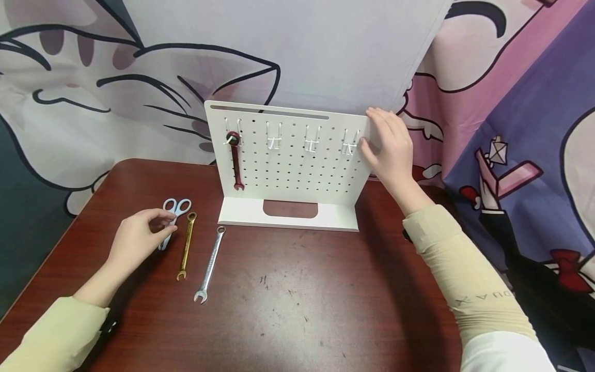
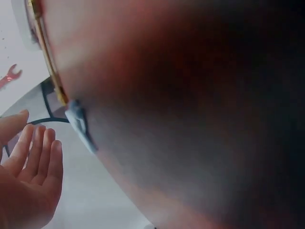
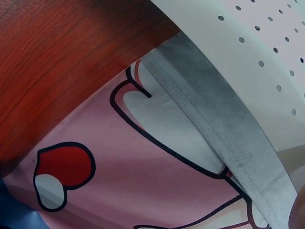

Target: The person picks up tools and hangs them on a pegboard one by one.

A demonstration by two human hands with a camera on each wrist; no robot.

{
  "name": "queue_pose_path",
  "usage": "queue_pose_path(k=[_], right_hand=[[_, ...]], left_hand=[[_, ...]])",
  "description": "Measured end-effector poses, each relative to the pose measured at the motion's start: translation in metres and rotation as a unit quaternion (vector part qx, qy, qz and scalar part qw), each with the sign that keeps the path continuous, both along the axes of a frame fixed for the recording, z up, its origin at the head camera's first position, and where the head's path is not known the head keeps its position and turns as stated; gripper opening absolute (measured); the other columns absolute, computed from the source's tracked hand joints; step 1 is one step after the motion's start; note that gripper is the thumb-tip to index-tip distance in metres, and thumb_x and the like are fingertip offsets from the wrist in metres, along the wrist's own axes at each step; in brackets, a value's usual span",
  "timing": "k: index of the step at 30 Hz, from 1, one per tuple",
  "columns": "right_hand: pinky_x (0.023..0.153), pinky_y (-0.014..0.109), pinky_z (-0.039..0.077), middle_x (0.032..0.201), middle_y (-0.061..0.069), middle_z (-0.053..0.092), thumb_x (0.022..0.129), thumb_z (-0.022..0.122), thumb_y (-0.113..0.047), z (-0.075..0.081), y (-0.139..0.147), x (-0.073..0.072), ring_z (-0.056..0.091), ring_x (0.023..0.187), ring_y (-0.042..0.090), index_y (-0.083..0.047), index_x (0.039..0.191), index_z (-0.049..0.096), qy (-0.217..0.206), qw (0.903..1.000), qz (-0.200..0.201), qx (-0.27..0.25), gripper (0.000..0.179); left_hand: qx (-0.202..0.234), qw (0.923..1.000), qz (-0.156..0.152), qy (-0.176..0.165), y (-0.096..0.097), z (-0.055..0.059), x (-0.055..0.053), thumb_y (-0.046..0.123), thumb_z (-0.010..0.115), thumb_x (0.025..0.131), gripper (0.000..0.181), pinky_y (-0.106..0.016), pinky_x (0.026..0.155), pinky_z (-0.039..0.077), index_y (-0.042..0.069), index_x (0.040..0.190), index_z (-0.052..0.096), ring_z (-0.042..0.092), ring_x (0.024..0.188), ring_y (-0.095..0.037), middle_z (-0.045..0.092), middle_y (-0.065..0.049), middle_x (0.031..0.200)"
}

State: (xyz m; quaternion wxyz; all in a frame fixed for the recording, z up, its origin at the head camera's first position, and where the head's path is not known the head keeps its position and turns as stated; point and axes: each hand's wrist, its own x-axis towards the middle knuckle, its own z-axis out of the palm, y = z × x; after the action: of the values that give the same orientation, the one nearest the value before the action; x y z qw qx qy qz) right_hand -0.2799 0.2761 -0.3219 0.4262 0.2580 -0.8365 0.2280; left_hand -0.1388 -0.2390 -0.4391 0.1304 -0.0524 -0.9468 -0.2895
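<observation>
A white pegboard stand [image 1: 297, 175] stands upright on the table. My right hand [image 1: 390, 144] holds its upper right corner, thumb against the front. Only a sliver of that hand [image 3: 297, 212] shows in the right wrist view. My left hand [image 1: 137, 237] is over the light blue scissors [image 1: 182, 207], partly covering them. In the left wrist view, the left hand [image 2: 35, 176] has loosely extended fingers with nothing between them. Right of the scissors lie a gold wrench [image 1: 187, 245] and a silver wrench [image 1: 211, 266]. A dark red wrench [image 1: 236, 164] hangs on the board's leftmost hook.
Three more white hooks, the second [image 1: 274, 139], third [image 1: 311, 140] and rightmost [image 1: 349, 143], are on the board. The brown table [image 1: 297, 305] carries the stand and tools. Printed cloth [image 1: 325, 51] hangs behind the table and at the right.
</observation>
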Motion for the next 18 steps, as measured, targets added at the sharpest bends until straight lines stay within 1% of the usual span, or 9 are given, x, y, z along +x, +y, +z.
queue_pose_path(k=[3,6,9,13,15,18], right_hand=[[0.127,0.044,0.038,0.139,0.018,0.07,0.09,0.07,-0.003,0.0,0.0,0.0,0.061,0.136,0.035,0.001,0.136,0.067,-0.001,1.0,-0.001,0.0,0.047],[0.127,0.044,0.038,0.139,0.018,0.07,0.089,0.071,-0.003,0.0,-0.001,0.001,0.061,0.136,0.034,0.0,0.136,0.067,-0.003,1.0,-0.002,0.0,0.047],[0.127,0.044,0.038,0.139,0.018,0.07,0.089,0.071,-0.003,0.0,-0.001,0.001,0.061,0.136,0.034,0.0,0.136,0.068,-0.004,1.0,-0.004,0.001,0.046],[0.127,0.044,0.038,0.139,0.018,0.07,0.09,0.071,-0.003,0.0,-0.001,0.001,0.061,0.136,0.034,0.0,0.135,0.068,-0.004,1.0,-0.004,0.001,0.046],[0.127,0.045,0.039,0.139,0.018,0.07,0.09,0.071,-0.002,0.0,-0.001,0.001,0.061,0.136,0.035,0.001,0.136,0.067,-0.003,1.0,-0.005,0.001,0.046],[0.127,0.045,0.039,0.139,0.018,0.07,0.089,0.071,-0.002,0.0,-0.001,0.0,0.061,0.136,0.035,0.001,0.136,0.067,0.0,1.0,-0.004,0.001,0.046]], left_hand=[[-0.008,1.0,-0.004,0.001,-0.007,-0.004,0.002,0.005,0.088,0.083,0.025,-0.022,0.067,0.045,0.0,0.106,0.078,0.072,0.083,-0.036,0.078,-0.02,0.091],[-0.01,0.9999,-0.006,-0.011,-0.012,-0.005,0.003,0.004,0.089,0.082,0.028,-0.023,0.067,0.046,-0.002,0.107,0.077,0.073,0.084,-0.038,0.078,-0.022,0.092],[-0.006,0.9995,-0.008,-0.029,-0.017,-0.008,0.002,0.006,0.09,0.081,0.033,-0.016,0.068,0.045,-0.004,0.109,0.076,0.075,0.085,-0.039,0.078,-0.024,0.095],[0.01,0.9983,-0.005,-0.057,-0.022,-0.012,-0.001,0.008,0.09,0.083,0.036,-0.003,0.066,0.041,-0.007,0.113,0.075,0.077,0.087,-0.041,0.079,-0.027,0.099],[0.021,0.997,-0.001,-0.075,-0.024,-0.014,-0.003,0.01,0.089,0.084,0.039,-0.001,0.065,0.041,-0.009,0.115,0.074,0.077,0.088,-0.041,0.078,-0.029,0.101],[0.033,0.9945,0.008,-0.099,-0.027,-0.016,-0.005,0.013,0.088,0.087,0.044,-0.001,0.064,0.041,-0.012,0.118,0.071,0.076,0.09,-0.042,0.077,-0.032,0.103]])
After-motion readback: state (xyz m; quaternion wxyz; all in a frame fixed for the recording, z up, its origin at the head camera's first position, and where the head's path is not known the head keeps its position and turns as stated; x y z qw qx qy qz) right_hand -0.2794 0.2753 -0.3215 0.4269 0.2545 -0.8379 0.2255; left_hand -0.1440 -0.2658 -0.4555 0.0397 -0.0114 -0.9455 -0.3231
